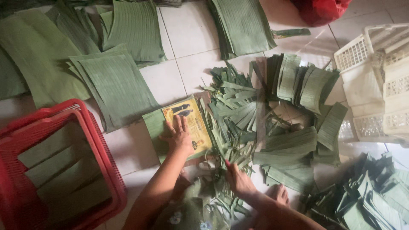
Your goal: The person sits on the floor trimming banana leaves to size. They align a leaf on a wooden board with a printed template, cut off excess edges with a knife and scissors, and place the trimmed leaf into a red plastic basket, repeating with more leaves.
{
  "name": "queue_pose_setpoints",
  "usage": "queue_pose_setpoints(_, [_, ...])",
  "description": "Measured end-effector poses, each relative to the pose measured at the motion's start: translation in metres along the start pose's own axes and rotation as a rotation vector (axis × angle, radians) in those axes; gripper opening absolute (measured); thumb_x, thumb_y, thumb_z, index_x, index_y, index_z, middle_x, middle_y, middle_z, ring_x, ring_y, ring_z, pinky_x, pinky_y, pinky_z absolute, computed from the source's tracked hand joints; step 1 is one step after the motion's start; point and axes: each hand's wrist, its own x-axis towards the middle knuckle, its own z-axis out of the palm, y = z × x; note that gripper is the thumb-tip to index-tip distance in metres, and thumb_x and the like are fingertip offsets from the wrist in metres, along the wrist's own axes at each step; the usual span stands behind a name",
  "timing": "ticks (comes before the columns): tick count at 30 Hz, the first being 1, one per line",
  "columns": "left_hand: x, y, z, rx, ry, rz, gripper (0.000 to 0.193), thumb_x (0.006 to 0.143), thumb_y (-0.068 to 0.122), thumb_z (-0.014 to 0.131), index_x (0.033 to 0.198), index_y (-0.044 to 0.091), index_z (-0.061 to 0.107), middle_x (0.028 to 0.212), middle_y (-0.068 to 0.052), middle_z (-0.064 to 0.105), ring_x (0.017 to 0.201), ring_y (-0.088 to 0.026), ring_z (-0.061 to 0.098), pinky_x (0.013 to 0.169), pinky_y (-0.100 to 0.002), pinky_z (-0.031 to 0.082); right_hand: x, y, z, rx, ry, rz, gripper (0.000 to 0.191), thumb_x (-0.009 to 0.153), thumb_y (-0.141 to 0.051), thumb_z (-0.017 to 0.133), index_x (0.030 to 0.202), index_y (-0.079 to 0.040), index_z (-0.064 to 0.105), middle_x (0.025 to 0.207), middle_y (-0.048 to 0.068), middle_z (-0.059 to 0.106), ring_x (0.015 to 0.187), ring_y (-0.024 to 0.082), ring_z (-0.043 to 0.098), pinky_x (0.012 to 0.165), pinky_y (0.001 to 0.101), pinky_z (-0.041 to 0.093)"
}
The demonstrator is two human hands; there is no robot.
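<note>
Cardboard template (191, 123), yellow and rectangular, lies on a cut green leaf piece (154, 127) on the white tiled floor (187, 30), just left of the frame's middle; my left hand (179, 135) presses flat on it, fingers spread and pointing to twelve o'clock, holding nothing; my right hand (238, 181), at about four o'clock from the left, is closed around a thin tool with a red tip (227, 163), though I cannot tell what the tool is; that tip sits at the template's lower right corner. Between and around both hands lies a heap of narrow leaf trimmings (230, 115). At three o'clock from the hands, curled leaf pieces (298, 85) are piled; beyond them stand white plastic baskets (375, 76). At nine o'clock a red plastic basket (91, 140) holds folded leaf pieces. At eleven o'clock a stack of cut leaf sheets (115, 85) lies flat, with another stack (243, 25) at one o'clock; a red plastic bag (319, 10) sits farther right. At five o'clock more leaf scraps (375, 196) are heaped, beside my bare foot (279, 194).
</note>
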Motion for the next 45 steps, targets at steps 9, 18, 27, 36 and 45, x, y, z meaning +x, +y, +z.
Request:
queue_pose_setpoints(9, [0.024,-0.005,0.029,0.047,0.096,-0.005,0.110,0.086,0.015,0.071,0.165,0.020,-0.005,0.173,-0.008,-0.014,0.154,-0.050,-0.010,0.102,-0.090,0.018,0.208,-0.081,-0.029,0.156,0.177,-0.168,0.042,0.103,-0.034,0.056,0.125,-0.003,0.039,0.095,0.032,0.070,0.086,0.055,0.066,0.071,0.0608,0.053])
queue_pose_setpoints(18, [0.049,-0.011,0.057,0.027,0.251,-0.004,0.075,0.101,0.016,0.049,0.164,0.026,0.009,0.173,-0.002,-0.007,0.155,-0.050,-0.004,0.097,-0.095,0.017,0.240,-0.096,-0.030,-0.371,0.111,-0.346,0.030,0.100,-0.030,0.053,0.124,-0.013,0.058,0.126,0.035,0.062,0.092,0.050,0.068,0.076,0.0550,0.058])
queue_pose_setpoints(27, [0.008,-0.003,0.014,0.029,0.030,-0.011,0.127,0.076,0.026,0.084,0.165,0.018,-0.005,0.174,-0.007,-0.012,0.156,-0.049,-0.008,0.105,-0.087,0.019,0.126,-0.048,-0.001,-0.067,0.014,-0.094,0.039,0.100,-0.027,0.048,0.130,-0.002,0.042,0.103,0.032,0.066,0.082,0.052,0.067,0.070,0.0615,0.054])
queue_pose_setpoints(36, [0.001,-0.004,0.007,0.020,0.035,-0.001,0.139,0.068,0.031,0.092,0.165,0.018,-0.007,0.173,-0.007,-0.012,0.156,-0.048,-0.008,0.106,-0.087,0.019,-0.034,0.009,0.030,0.068,0.004,0.186,0.027,0.102,-0.032,0.051,0.114,-0.010,0.040,0.075,0.028,0.068,0.072,0.051,0.065,0.062,0.0627,0.047])
queue_pose_setpoints(45, [0.003,-0.002,0.005,0.025,-0.009,-0.013,0.144,0.067,0.035,0.093,0.164,0.018,-0.011,0.173,-0.007,-0.015,0.156,-0.048,-0.010,0.108,-0.085,0.020,0.020,-0.021,0.010,0.160,0.099,0.129,0.023,0.103,-0.030,0.049,0.113,-0.010,0.041,0.081,0.029,0.068,0.074,0.052,0.066,0.063,0.0621,0.049])
